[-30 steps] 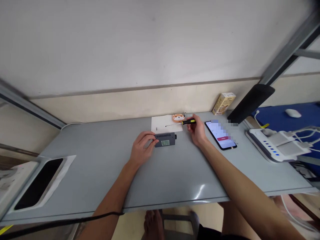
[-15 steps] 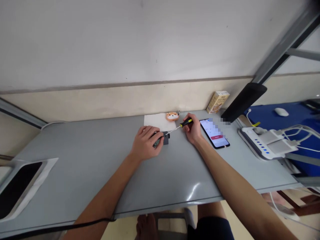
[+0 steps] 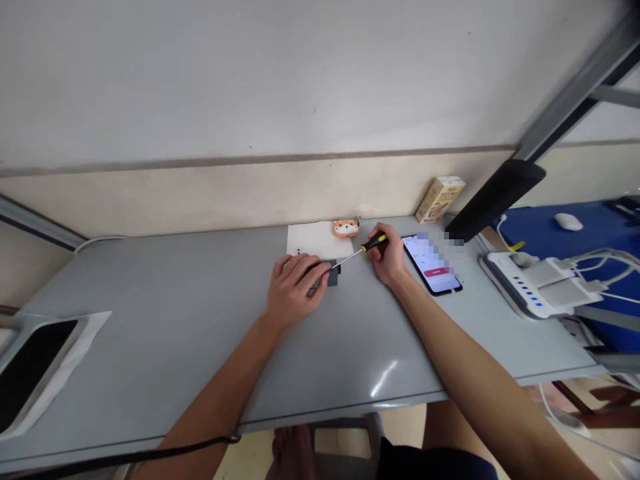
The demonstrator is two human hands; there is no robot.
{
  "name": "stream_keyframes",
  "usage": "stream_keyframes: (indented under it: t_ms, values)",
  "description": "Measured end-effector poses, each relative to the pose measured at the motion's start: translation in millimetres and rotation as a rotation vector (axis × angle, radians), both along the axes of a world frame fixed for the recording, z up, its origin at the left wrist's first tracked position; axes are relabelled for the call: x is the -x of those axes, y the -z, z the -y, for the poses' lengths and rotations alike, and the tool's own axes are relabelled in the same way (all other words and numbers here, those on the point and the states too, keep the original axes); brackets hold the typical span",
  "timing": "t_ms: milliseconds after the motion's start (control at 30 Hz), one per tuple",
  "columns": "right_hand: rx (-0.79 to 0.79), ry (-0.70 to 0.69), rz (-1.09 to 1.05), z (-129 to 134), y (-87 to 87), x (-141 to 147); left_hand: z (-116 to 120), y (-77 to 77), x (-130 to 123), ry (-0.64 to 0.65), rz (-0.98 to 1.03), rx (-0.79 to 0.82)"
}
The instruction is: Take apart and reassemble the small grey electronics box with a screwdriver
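Observation:
My left hand point(image 3: 295, 287) is closed over a small dark grey boxy object point(image 3: 330, 277) on the desk. Its fingers hide most of that object, so I cannot tell what kind it is. A short black knob-like part sticks out at its right end. In my right hand point(image 3: 387, 257) is a screwdriver point(image 3: 373, 243) with a black and yellow handle, pinched between thumb and fingers. The thin shaft slants down to the left, and its tip meets the top of the grey object near my left fingertips. Just behind lies a white sheet of paper point(image 3: 313, 237) with tiny dark specks by its front edge.
An orange dog-faced case point(image 3: 346, 229) rests by the paper. Right of my right hand lies a lit phone point(image 3: 433, 267), with a small carton point(image 3: 440, 199) behind it and a power strip point(image 3: 510, 287) with plugs farther right. A dark tablet-like slab point(image 3: 37, 367) lies at far left.
My left fingers have shifted slightly on the grey object and the greenish part under them shows less. The tiny specks on the paper are now visible. The screwdriver keeps nearly the same pose.

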State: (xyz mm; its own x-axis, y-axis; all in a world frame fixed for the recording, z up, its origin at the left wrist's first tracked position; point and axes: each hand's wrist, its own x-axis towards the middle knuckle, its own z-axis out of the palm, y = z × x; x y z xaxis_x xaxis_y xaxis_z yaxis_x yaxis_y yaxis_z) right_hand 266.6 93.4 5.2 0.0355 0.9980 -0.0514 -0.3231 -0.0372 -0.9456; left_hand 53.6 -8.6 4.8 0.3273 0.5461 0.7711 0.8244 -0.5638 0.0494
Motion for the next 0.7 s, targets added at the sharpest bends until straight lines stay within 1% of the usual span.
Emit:
stream_keyframes:
  t_ms: [67,133,267,367,433,533,600,700]
  values:
    - [-0.001,-0.002,0.032,0.6,-0.8,-0.3,-0.6,0.8,1.2,0.002,-0.011,0.023]
    - [0.004,0.001,0.020,0.6,-0.9,-0.9,-1.1,1.7,3.1,-0.001,-0.032,0.030]
    - [0.007,0.022,-0.014,-0.4,1.9,0.5,-0.8,2.4,6.2,-0.009,-0.149,-0.002]
    - [-0.018,0.015,0.060,1.5,5.2,7.0,0.8,-1.1,5.3,-0.016,-0.211,0.005]
    - [-0.095,-0.036,0.173,5.7,6.5,13.2,2.3,-5.1,3.1,-0.019,-0.216,0.025]
    - [-0.249,-0.160,0.339,14.3,6.8,20.8,4.2,-9.3,-0.5,-0.022,-0.228,0.019]
    - [-0.308,-0.235,0.388,19.2,6.4,23.1,4.8,-9.2,-1.4,-0.023,-0.234,0.010]
    - [-0.345,-0.318,0.402,23.1,5.9,23.3,5.3,-7.0,2.1,0.009,-0.189,0.051]
